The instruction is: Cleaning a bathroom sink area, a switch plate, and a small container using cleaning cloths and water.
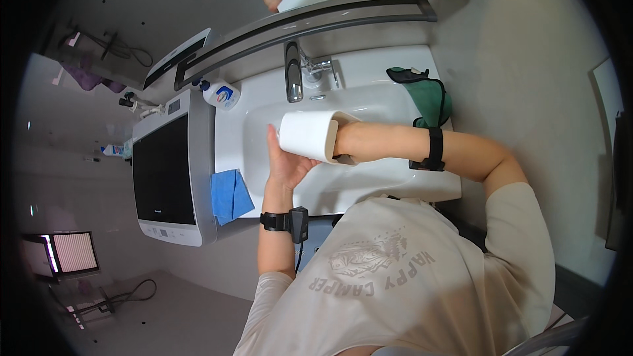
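Over the sink, my left hand (287, 166) supports a white open-ended container (306, 136) from below. Its thumb points up along the container's closed end, and the other fingers pass underneath. The container lies on its side with its mouth toward the right. My right hand (343, 141) reaches in through that mouth, so its fingers are hidden and I cannot see whether they hold anything. Beneath both hands is the white washbasin (260, 188). A chrome faucet (294, 76) stands just beyond the container.
A green cloth item with black edging (428, 100) lies on the basin's right rim. At left are a white pump bottle (221, 94), a folded blue cloth (231, 196) and a grey appliance with a dark front (165, 171). A dark rail (310, 21) runs behind the faucet.
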`<state>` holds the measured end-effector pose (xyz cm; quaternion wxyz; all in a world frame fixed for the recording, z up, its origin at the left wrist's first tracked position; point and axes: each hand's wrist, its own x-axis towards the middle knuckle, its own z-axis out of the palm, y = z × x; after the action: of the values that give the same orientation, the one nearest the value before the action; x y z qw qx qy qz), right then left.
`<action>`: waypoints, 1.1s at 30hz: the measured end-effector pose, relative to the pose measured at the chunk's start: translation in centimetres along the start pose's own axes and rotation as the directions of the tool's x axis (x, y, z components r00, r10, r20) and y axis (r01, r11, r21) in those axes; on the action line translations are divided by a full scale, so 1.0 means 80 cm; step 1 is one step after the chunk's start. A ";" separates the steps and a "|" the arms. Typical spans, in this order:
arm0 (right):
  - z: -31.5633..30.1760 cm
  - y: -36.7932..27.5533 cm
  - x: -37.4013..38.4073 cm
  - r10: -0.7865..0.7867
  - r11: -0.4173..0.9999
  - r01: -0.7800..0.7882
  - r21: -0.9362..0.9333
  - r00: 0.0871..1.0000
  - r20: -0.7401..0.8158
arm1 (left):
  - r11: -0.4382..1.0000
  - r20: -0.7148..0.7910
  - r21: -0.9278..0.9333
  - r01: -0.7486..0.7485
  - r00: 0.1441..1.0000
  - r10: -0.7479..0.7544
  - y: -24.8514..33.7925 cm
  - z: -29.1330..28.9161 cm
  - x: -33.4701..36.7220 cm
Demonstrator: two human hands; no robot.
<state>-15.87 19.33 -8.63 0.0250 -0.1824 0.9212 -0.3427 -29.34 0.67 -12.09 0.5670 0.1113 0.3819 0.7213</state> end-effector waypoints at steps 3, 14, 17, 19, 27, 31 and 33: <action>0.015 0.015 0.006 0.210 0.932 -0.143 0.332 0.962 -0.174 | 0.948 -0.063 0.307 -0.086 0.992 0.111 0.003 -0.005 -0.001; 0.048 -0.005 0.026 0.444 0.671 -0.255 0.696 0.890 -0.103 | 0.843 -0.314 0.319 -0.433 0.791 0.525 -0.029 0.034 0.018; 0.054 0.005 0.012 0.192 0.904 -0.045 0.426 0.931 -0.309 | 0.895 -0.403 0.321 -0.310 0.811 0.425 -0.035 0.043 0.012; 0.038 -0.007 0.002 0.077 0.978 -0.035 0.207 0.977 -0.198 | 0.931 -0.431 0.282 -0.229 0.837 0.337 -0.044 0.037 0.010; 0.027 -0.027 0.012 0.446 0.731 -0.393 0.557 0.894 0.045 | 0.976 -0.393 0.218 -0.024 0.913 0.111 -0.075 0.022 0.023; 0.052 0.006 -0.015 0.113 0.993 -0.115 -0.012 0.987 -0.114 | 0.992 -0.393 0.082 0.096 0.918 -0.056 -0.087 0.028 0.025; 0.030 -0.002 -0.009 0.187 0.980 -0.181 -0.081 0.979 0.081 | 0.995 -0.348 0.004 0.098 0.933 -0.091 -0.093 0.031 0.024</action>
<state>-14.75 18.01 -10.42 0.0907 -0.1121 0.9440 -0.2967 -23.04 3.93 -15.91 0.5235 -0.0302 0.4886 0.6973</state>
